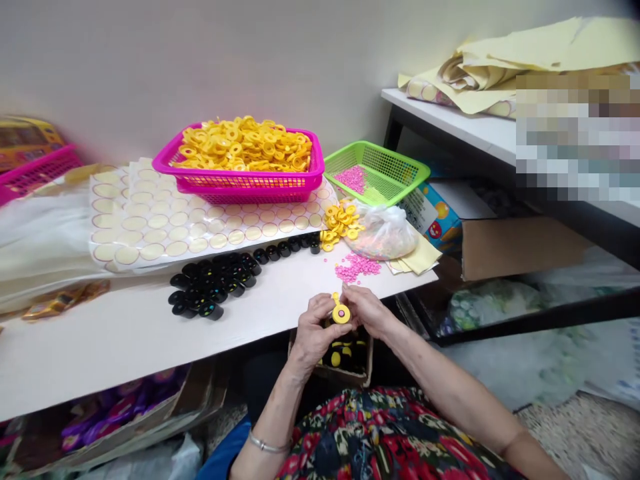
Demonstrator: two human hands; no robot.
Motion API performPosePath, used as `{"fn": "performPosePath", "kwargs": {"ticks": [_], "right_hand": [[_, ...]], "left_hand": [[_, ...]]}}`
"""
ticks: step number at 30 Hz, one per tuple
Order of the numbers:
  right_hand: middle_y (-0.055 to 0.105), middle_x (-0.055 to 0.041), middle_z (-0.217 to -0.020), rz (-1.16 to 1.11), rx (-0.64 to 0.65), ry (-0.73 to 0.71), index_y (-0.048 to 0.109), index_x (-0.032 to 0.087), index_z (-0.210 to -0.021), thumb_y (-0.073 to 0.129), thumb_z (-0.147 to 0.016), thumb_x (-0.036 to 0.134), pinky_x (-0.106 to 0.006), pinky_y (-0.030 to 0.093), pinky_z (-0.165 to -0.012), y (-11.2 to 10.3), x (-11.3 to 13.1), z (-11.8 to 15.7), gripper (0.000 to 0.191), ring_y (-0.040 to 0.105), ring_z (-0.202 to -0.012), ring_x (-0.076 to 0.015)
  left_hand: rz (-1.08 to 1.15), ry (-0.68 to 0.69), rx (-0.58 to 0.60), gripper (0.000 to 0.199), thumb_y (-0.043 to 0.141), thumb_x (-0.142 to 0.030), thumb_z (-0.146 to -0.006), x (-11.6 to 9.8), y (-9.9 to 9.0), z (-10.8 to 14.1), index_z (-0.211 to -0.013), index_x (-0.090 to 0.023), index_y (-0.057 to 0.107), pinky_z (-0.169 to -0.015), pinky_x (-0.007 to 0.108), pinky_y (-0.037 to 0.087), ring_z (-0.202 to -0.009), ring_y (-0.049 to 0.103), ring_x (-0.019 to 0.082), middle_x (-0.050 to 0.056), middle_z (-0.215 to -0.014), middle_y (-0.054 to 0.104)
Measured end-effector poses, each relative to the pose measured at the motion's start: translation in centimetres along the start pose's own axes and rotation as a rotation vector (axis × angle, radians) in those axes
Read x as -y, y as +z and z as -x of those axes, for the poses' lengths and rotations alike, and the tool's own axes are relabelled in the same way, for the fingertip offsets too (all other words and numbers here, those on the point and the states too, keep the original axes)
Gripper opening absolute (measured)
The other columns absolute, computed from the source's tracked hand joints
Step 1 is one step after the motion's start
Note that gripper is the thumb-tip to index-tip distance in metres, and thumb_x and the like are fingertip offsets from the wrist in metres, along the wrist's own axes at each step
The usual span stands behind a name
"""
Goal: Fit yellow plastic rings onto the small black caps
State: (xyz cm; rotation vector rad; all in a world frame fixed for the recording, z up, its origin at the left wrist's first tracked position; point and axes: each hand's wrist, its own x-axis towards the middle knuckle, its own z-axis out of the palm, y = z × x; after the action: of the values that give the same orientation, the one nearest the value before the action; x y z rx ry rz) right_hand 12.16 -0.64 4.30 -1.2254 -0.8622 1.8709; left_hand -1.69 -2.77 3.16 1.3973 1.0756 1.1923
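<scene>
Between both hands, above the table's front edge, is a yellow ring-shaped plastic piece (341,314) with a small tab on top and a pink dot in its centre. My left hand (316,333) pinches it from the left, thumb along its lower edge. My right hand (367,311) closes on its right side; some fingertips are hidden behind it. Just beyond lie small pink beads (357,267) in a loose heap. Below the hands, a cardboard box (367,373) holds black and yellow pieces (345,357).
Black cylindrical caps (210,287) stand grouped on the white table (125,333). Behind are a pink basket (240,190) of yellow rings, loose yellow rings (341,221), a green basket (400,175) and a plastic bag (385,233). At right is a higher table (465,137).
</scene>
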Motion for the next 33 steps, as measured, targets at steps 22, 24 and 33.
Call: {"fn": "performPosePath", "kwargs": {"ticks": [22,24,33], "right_hand": [[0.063,-0.0022,-0.082,0.129,0.685,0.074,0.065,0.010,-0.092,0.075,-0.045,0.013,-0.022,0.045,-0.061,-3.2,0.7,1.3,0.049,0.057,-0.068,-0.0121],[0.064,-0.0028,-0.080,0.110,0.645,0.041,0.066,0.009,-0.094,0.075,-0.045,0.015,-0.023,0.045,-0.061,-3.2,0.3,1.5,0.050,0.057,-0.069,-0.0133],[0.062,0.0005,-0.070,0.121,0.561,0.144,0.067,0.011,-0.083,0.075,-0.042,0.017,-0.021,0.041,-0.054,-2.5,-2.8,2.2,0.042,0.051,-0.056,-0.0084]], "left_hand": [[-0.270,0.064,0.371,0.021,0.071,-0.030,-0.063,-3.0,0.8,1.8,-0.083,-0.022,0.071,-0.107,0.041,0.021,-0.106,0.048,0.026,0.006,-0.085,0.068],[-0.277,0.055,0.400,0.021,0.071,-0.029,-0.063,-2.9,0.7,1.8,-0.083,-0.023,0.072,-0.107,0.041,0.020,-0.104,0.050,0.026,0.006,-0.084,0.068],[-0.409,0.155,0.402,0.022,0.076,-0.023,-0.056,-1.1,0.1,3.4,-0.077,-0.026,0.072,-0.099,0.044,0.032,-0.105,0.049,0.028,0.005,-0.077,0.067]]}}
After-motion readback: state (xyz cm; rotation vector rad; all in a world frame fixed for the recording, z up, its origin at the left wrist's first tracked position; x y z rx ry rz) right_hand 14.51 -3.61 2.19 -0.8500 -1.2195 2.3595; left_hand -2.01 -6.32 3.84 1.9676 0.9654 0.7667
